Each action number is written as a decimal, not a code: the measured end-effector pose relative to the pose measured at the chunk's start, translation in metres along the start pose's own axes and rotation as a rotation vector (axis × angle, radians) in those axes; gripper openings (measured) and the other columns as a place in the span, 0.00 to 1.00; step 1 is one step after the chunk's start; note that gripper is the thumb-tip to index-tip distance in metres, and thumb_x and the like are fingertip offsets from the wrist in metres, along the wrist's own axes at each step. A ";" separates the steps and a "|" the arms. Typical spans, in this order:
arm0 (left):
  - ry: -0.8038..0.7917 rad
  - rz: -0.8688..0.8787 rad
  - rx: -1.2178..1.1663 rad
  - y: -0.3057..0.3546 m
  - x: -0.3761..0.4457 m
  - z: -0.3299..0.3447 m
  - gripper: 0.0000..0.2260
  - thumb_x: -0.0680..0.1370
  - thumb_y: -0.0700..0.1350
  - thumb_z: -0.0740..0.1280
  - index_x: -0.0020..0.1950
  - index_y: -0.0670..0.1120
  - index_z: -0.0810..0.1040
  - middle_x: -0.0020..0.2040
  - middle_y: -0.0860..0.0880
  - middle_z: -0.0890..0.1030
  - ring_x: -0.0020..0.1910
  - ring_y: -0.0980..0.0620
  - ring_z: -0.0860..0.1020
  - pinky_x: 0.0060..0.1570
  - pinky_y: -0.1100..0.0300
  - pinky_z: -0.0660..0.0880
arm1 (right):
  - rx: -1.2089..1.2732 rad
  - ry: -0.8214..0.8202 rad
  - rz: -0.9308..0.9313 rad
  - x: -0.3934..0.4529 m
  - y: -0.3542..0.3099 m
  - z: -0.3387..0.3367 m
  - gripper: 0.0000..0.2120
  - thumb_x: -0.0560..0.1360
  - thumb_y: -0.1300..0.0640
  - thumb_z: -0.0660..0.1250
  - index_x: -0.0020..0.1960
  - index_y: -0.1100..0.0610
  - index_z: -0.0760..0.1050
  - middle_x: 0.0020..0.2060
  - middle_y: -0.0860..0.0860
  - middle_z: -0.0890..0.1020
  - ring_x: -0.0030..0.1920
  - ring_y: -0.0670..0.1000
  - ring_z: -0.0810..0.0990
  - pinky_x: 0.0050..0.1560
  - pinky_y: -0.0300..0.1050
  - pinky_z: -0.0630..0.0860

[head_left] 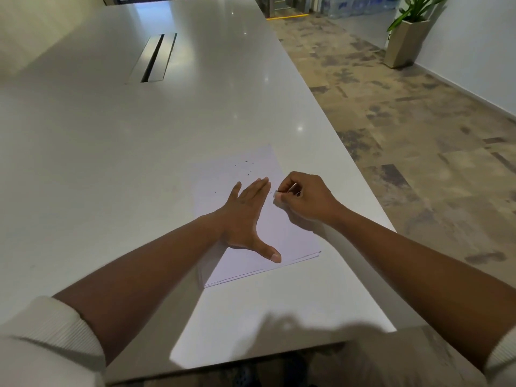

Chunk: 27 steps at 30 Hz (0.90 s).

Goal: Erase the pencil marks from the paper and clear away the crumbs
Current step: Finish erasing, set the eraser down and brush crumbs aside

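On paper (pixel 251 208), eraser (pixel 277 195) in right-hand fingers (pixel 287 191)

The counter (pixel 117 163) is a glossy off-white with pale light spots, broken by a silver-grey panel (pixel 153 58) with a black slot down its middle. The paper (pixel 251 169) is white with a faint lilac cast, flecked with small dark crumbs (pixel 245 167). The sleeve (pixel 50 344) is cream, finely ribbed. The floor (pixel 405 129) is mottled beige and tan with dark grey-brown patches. A green plant (pixel 418 7) stands in a beige planter (pixel 405 43) against a pale wall.
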<state>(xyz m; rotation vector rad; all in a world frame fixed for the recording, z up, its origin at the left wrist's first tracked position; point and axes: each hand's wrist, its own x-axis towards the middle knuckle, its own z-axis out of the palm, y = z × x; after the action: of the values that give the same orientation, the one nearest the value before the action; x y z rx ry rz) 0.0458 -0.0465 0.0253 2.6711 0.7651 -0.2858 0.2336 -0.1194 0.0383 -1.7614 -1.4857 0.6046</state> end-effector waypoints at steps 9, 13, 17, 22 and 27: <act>0.255 -0.073 -0.650 -0.005 -0.007 -0.020 0.47 0.72 0.64 0.75 0.83 0.50 0.56 0.82 0.55 0.58 0.77 0.60 0.58 0.66 0.76 0.63 | -0.003 -0.061 0.019 0.014 -0.013 0.006 0.04 0.77 0.59 0.67 0.50 0.56 0.80 0.43 0.50 0.83 0.39 0.39 0.80 0.39 0.25 0.71; 0.507 -0.106 -0.730 -0.012 0.003 -0.029 0.21 0.83 0.54 0.65 0.74 0.49 0.75 0.70 0.52 0.78 0.64 0.60 0.77 0.64 0.68 0.73 | 0.087 -0.057 0.068 0.021 -0.021 0.007 0.04 0.77 0.59 0.67 0.50 0.55 0.80 0.40 0.47 0.83 0.39 0.42 0.81 0.40 0.34 0.73; 0.694 -0.216 -0.932 -0.011 0.012 -0.035 0.11 0.85 0.46 0.64 0.62 0.44 0.83 0.53 0.48 0.85 0.42 0.56 0.86 0.43 0.64 0.81 | 0.145 -0.068 0.070 0.027 -0.033 0.009 0.05 0.76 0.60 0.67 0.49 0.55 0.80 0.37 0.44 0.81 0.36 0.44 0.78 0.40 0.39 0.73; 0.706 -0.379 -0.895 -0.008 0.019 -0.040 0.10 0.83 0.49 0.67 0.55 0.45 0.85 0.42 0.52 0.85 0.26 0.58 0.79 0.33 0.65 0.75 | 0.228 -0.039 0.077 0.032 -0.044 0.011 0.04 0.73 0.60 0.71 0.47 0.54 0.80 0.36 0.46 0.81 0.36 0.46 0.78 0.39 0.41 0.75; 0.662 -0.518 -1.007 0.000 0.017 -0.049 0.21 0.80 0.64 0.66 0.47 0.46 0.85 0.42 0.53 0.82 0.38 0.56 0.78 0.42 0.61 0.74 | 0.302 -0.031 0.094 0.034 -0.047 0.007 0.03 0.73 0.57 0.73 0.44 0.57 0.82 0.37 0.53 0.84 0.36 0.47 0.80 0.40 0.42 0.77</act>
<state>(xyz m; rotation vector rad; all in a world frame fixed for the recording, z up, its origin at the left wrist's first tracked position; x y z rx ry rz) 0.0645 -0.0195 0.0660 1.5460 1.3260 0.7218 0.2068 -0.0823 0.0748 -1.5975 -1.2619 0.8603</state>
